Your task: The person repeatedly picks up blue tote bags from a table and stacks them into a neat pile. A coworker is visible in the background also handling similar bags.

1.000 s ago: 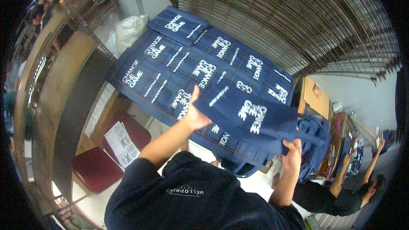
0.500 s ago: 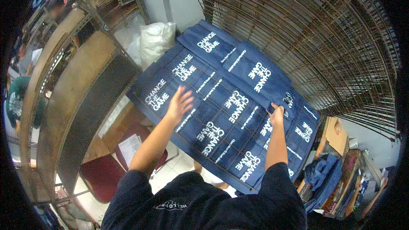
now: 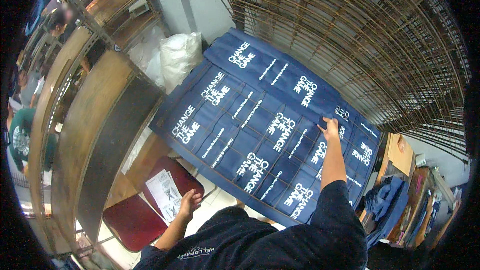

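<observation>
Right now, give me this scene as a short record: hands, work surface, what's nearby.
right hand: stretched forward, fingers resting on the blue cloth
left hand: lowered, open, holding nothing, near the paper
blue cloth: navy pieces with white print, laid flat in overlapping rows
paper: printed sheet lying on the red chair
white bag: at the far left corner of the cloth
wire racks: behind and right of the cloth
blue pile: bunched cloth, lower right
</observation>
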The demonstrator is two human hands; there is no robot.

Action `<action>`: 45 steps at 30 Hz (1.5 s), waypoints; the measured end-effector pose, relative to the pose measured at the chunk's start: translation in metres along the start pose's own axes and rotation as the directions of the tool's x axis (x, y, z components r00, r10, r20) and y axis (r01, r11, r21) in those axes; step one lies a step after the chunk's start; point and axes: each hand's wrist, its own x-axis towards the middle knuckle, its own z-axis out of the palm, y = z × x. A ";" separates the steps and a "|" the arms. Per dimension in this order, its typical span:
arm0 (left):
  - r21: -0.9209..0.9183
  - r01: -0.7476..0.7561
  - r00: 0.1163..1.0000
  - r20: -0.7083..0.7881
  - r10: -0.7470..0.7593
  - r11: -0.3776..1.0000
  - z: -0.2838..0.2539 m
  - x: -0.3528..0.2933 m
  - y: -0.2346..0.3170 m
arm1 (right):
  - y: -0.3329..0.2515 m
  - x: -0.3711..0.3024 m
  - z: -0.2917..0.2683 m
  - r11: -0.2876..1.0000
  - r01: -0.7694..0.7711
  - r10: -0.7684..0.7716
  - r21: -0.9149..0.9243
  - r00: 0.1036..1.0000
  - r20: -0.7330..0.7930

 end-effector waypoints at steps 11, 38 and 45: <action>0.016 -0.085 0.995 0.058 0.084 0.996 0.002 0.006 0.019 | -0.012 0.001 0.006 0.990 -0.067 0.062 -0.123 0.997 -0.044; 0.183 -0.038 0.999 0.000 0.038 0.982 -0.014 -0.031 -0.039 | 0.019 -0.010 -0.021 0.925 0.202 -0.364 -0.322 0.714 -0.598; 0.374 -0.075 0.997 0.004 0.079 0.924 -0.010 -0.042 -0.087 | 0.000 -0.124 -0.105 0.891 0.449 -0.372 0.061 0.802 -0.467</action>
